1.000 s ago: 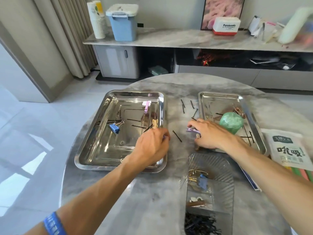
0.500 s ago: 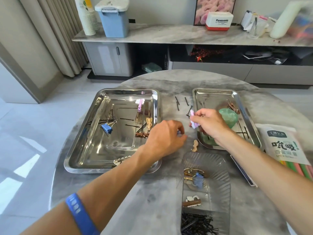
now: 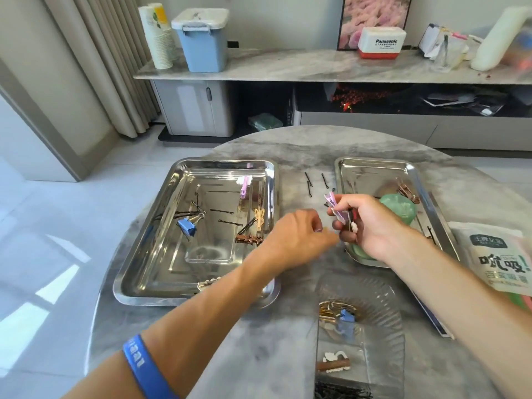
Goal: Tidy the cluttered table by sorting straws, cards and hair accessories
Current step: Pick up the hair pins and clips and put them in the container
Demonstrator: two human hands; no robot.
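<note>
My right hand (image 3: 371, 226) is lifted above the table between the two steel trays and pinches a pink hair clip (image 3: 334, 207) together with other small clips. My left hand (image 3: 299, 234) hovers just beside it with curled fingers; what it holds, if anything, is hidden. The left steel tray (image 3: 161, 254) holds black bobby pins, a blue binder clip (image 3: 187, 227), a pink clip (image 3: 244, 185), a tan clip (image 3: 259, 217) and a brown clip (image 3: 249, 239). Loose bobby pins (image 3: 309, 182) lie on the marble table. A clear divided box (image 3: 383, 312) nearest me holds sorted clips and pins.
The right steel tray (image 3: 374, 171) holds a green bundle (image 3: 400, 208) and a brown clip (image 3: 407, 192). A straw packet (image 3: 495, 254) lies at the table's right edge. Behind the table stands a sideboard with a blue bin (image 3: 203, 38) and paper cups (image 3: 157, 36).
My right hand has picked the pink clip up off the table and raised it. My left hand has moved right from the tray's edge towards my right hand.
</note>
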